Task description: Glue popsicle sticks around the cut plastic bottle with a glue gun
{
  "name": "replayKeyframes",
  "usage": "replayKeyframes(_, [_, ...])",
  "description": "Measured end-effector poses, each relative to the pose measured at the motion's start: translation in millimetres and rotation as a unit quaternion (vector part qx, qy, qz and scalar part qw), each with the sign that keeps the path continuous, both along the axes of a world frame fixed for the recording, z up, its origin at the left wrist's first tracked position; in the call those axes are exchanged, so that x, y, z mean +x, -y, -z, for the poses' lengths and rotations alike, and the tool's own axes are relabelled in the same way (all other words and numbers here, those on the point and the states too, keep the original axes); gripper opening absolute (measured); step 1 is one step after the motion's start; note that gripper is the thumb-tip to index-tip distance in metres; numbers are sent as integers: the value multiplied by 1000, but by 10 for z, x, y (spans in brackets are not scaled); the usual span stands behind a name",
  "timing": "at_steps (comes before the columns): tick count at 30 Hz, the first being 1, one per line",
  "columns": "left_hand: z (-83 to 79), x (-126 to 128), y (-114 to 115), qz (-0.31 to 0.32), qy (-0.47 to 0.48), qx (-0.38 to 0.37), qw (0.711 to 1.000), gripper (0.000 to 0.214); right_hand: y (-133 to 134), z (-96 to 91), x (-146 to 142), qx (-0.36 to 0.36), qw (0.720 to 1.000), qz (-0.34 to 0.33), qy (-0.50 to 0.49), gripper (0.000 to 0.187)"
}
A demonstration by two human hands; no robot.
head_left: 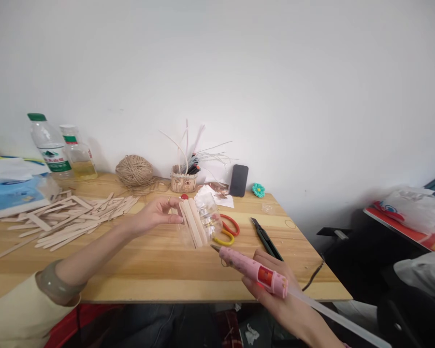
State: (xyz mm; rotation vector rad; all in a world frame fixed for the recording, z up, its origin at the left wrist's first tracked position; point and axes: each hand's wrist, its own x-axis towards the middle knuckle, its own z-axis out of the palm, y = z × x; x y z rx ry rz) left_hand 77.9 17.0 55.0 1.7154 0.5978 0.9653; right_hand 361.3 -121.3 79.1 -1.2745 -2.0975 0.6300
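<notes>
My left hand (155, 212) grips a clear plastic bottle piece (210, 220) with wooden craft sticks (193, 222) stuck along its side, held just above the wooden table (159, 270). My right hand (275, 285) is closed round a pink glue gun (252, 269). Its nozzle points left, close under the sticks' lower ends. A clear glue stick (333, 314) trails out of the gun's back toward the lower right.
A pile of loose craft sticks (68, 217) covers the table's left. Behind are two bottles (52, 147), a twine ball (134, 170), a small stick-covered holder (183, 181), a phone (238, 180) and a teal flower (258, 190). Scissors (228, 231) and a utility knife (264, 237) lie by the bottle piece.
</notes>
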Motion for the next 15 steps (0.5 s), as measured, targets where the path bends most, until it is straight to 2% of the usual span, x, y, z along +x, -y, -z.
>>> replayKeyframes(2, [-20,-34,0,-4,-24,24,999,23,-60,-29,134,-5,998,36,-59,36])
replayKeyframes(4, [-40,-68,2,-13,-65,59,996,23,-214,-44,374,11,981,131,-144,40])
replayKeyframes(7, [-42,-117,8,-37,-122,111,986,25,-583,16,857,60,907,344,-235,46])
replayKeyframes(8, [-33,-133,8,-48,-136,124,982,26,-714,63,1016,62,887,397,-228,47])
replayKeyframes(10, [-5,-164,4,-77,-160,139,974,29,-944,188,1280,1,868,477,-136,51])
replayKeyframes(13, [32,-205,-16,-118,-187,147,964,32,-1153,403,1492,-58,870,486,-60,51])
replayKeyframes(15, [46,-229,-31,-122,-193,151,962,33,-1214,530,1536,-84,877,473,-24,50])
